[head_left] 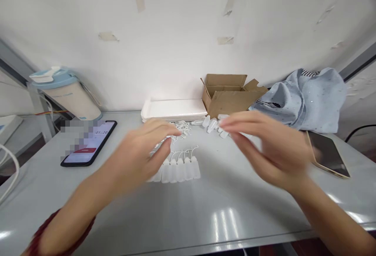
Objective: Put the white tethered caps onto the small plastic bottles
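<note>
Frosted white tubes (pixel 181 170), flat-bodied and tipped with thin curled strings (pixel 192 152), lie in a row between the front and back edges of the glossy grey table (pixel 190 213), partly behind the left hand (pixel 145 150), its thumb and fingers parted around nothing visible. The right hand (pixel 273 150) is blurred, fingers and thumb close together by loose tubes (pixel 211 125) near the back edge; whether it grips one, I cannot tell. Toward the left edge, a phone (pixel 88 148) reads "01:20".
</note>
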Tool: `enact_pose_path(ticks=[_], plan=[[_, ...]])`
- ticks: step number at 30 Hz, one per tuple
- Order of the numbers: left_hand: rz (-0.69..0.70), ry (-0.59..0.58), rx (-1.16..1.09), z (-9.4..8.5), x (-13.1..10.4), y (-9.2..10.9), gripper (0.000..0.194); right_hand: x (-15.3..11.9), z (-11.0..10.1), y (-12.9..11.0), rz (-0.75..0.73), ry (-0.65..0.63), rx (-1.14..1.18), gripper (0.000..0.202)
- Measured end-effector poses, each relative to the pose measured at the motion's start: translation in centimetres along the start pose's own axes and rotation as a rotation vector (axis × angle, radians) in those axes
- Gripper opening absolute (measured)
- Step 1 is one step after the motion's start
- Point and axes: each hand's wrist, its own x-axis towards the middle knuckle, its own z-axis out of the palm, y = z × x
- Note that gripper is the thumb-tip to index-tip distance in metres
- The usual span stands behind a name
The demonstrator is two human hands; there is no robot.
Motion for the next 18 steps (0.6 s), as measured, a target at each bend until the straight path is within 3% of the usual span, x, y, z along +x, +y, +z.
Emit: enact_pose_path(ticks=[2, 4, 8, 13, 18], plan=[[-0.008, -0.137, 0.067, 1.9, 2.8, -1.9, 0.028, 3.7, 0.1, -1.1, -0.015, -0.03, -0.087, 0.024], [0.02, -0.216, 0.088, 3.9, 3.6, -3.7, 0.03, 5.8, 1.1, -1.0, -0.096, -0.1, -0.208, 0.028], [0.117, -0.318, 0.203, 6.2, 2.0, -5.8, 0.032, 5.2, 3.2, 1.1, -0.11, -0.211, -0.311, 0.041], [0.127, -0.27, 0.27, 6.6, 1.1, -5.6, 0.039, 3.9, 3.0, 1.3, -0.114, -0.388, -0.494, 0.058], [0.106, -0.187, 0.176, 6.8, 0.6, -5.4, 0.045, 4.3, 2.8, 1.0, -0.108, -0.404, -0.546, 0.054]])
